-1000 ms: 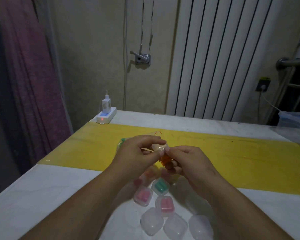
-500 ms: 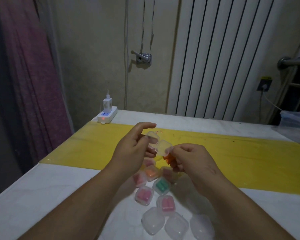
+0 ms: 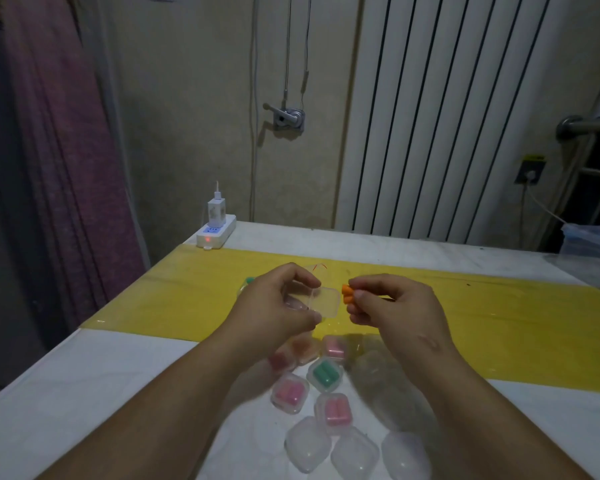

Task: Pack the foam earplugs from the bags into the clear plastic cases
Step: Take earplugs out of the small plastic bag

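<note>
head view: your left hand (image 3: 274,306) is curled round an open clear case (image 3: 323,301) – thumb below and index finger above, with one square half of the case sticking out to the right past your fingertips. your right hand (image 3: 395,306) pinches two orange foam earplugs (image 3: 347,295) between thumb and fingers, their rounded ends pointing left toward the case. the earplugs sit just beside the case's edge, with a thin gap between them, so your hands are close but not touching, both held above the yellow mat (image 3: 499,323) on the white table (image 3: 84,393). below your wrists lies a cluster of small cases: one holding green earplugs (image 3: 325,374), a pink-filled case (image 3: 290,393) to its left, another pink-filled one (image 3: 334,408) nearer you, and a third (image 3: 335,348) at the mat's edge. closest to you stand three empty closed cases (image 3: 307,448) in a row. something green (image 3: 249,280) peeks out behind your left hand – too hidden to name. at the far left corner of the table a white power strip (image 3: 216,232) shows a red light, with a charger (image 3: 216,211) plugged into it. a white radiator (image 3: 447,116) stands against the wall behind.
</note>
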A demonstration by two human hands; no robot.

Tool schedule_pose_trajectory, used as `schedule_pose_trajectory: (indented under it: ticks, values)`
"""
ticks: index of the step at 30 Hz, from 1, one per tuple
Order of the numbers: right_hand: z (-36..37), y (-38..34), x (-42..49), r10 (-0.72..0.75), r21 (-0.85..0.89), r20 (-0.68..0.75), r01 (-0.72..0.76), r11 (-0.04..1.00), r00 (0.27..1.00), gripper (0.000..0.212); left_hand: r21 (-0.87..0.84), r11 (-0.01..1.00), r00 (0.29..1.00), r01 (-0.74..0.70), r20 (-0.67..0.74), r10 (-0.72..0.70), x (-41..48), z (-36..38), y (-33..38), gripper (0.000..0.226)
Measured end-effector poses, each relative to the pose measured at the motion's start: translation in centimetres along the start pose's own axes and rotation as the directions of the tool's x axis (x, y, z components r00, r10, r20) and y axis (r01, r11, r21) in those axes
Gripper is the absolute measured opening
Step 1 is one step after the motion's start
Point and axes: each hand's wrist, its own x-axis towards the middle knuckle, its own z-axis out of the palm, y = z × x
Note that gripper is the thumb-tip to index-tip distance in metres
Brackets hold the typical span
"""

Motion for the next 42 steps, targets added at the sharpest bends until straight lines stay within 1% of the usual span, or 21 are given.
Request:
schedule_pose_trajectory:
  ticks: [2,4,6,9,11,12,17,21,25,27,29,31,34,36,38,42]
  values:
    - [0.3,-0.3,-0.5,-0.062,0.021,0.016,0.061,0.998,0.998,0.024,-0.011,1.000,1.000,0.010,0.000,-0.010,-0.1,0.1,0.1,0.035]
    - [0.5,-0.2,-0.8,-0.151,-0.075,0.017,0.152,0.986,0.988,0.026,-0.012,1.000,1.000,0.021,-0.010,-0.021,-0.1,0.1,0.2,0.035]
    - [0.6,-0.2,-0.7,-0.228,-0.147,-0.017,0.223,0.964,0.973,0.024,-0.007,1.000,1.000,0.016,-0.015,-0.016,-0.1,0.0,0.2,0.035]
    - [0.5,-0.2,-0.5,-0.279,-0.082,-0.086,0.272,0.959,0.956,0.022,-0.013,1.000,1.000,0.018,-0.006,-0.018,-0.1,0.1,0.3,0.036]
    - [0.6,-0.1,-0.6,-0.272,-0.051,-0.082,0.269,0.962,0.959,0.023,-0.026,1.000,1.000,0.015,0.006,-0.014,-0.1,0.3,0.2,0.036]
    - [0.8,0.0,-0.7,-0.265,-0.063,-0.066,0.261,0.963,0.962,0.024,-0.033,0.999,1.000,0.013,0.008,-0.013,-0.1,0.4,0.1,0.036]
    - [1.1,0.7,-0.6,-0.249,-0.229,-0.020,0.238,0.944,0.968,0.025,-0.134,0.990,0.999,0.042,0.020,-0.040,-0.1,0.4,0.0,0.036]
    - [1.1,0.6,-0.8,-0.259,-0.301,0.038,0.258,0.918,0.965,0.018,-0.201,0.977,0.997,0.068,0.040,-0.061,-0.2,0.2,0.1,0.036]
    - [1.2,0.9,-0.7,-0.338,-0.390,0.026,0.321,0.863,0.941,0.013,-0.270,0.960,0.996,0.079,0.050,-0.068,-0.2,0.2,0.3,0.035]
    - [1.2,1.2,-0.6,-0.330,-0.399,0.021,0.311,0.863,0.944,0.013,-0.302,0.949,0.996,0.089,0.051,-0.077,-0.2,0.1,0.4,0.034]
    - [1.1,1.3,-0.4,-0.314,-0.416,0.034,0.299,0.859,0.949,0.011,-0.312,0.946,0.996,0.089,0.052,-0.077,-0.2,0.1,0.4,0.034]
    - [1.1,1.5,-0.3,-0.297,-0.471,0.049,0.285,0.835,0.953,0.005,-0.304,0.949,0.996,0.084,0.048,-0.073,-0.2,0.1,0.3,0.035]
    - [1.1,1.7,-0.1,-0.273,-0.540,0.061,0.262,0.800,0.960,0.009,-0.287,0.954,0.996,0.090,0.047,-0.080,-0.1,0.2,0.2,0.036]
    - [1.1,1.6,-0.1,-0.264,-0.533,0.063,0.256,0.807,0.963,0.007,-0.282,0.955,0.995,0.093,0.051,-0.082,-0.2,0.2,0.2,0.037]
    - [1.2,1.6,-0.2,-0.252,-0.478,0.050,0.245,0.843,0.966,0.003,-0.279,0.956,0.995,0.094,0.056,-0.081,-0.2,0.2,0.3,0.037]
    - [1.1,1.5,-0.3,-0.197,-0.345,-0.007,0.183,0.921,0.980,0.014,-0.262,0.962,0.995,0.082,0.071,-0.065,-0.2,0.2,0.3,0.037]
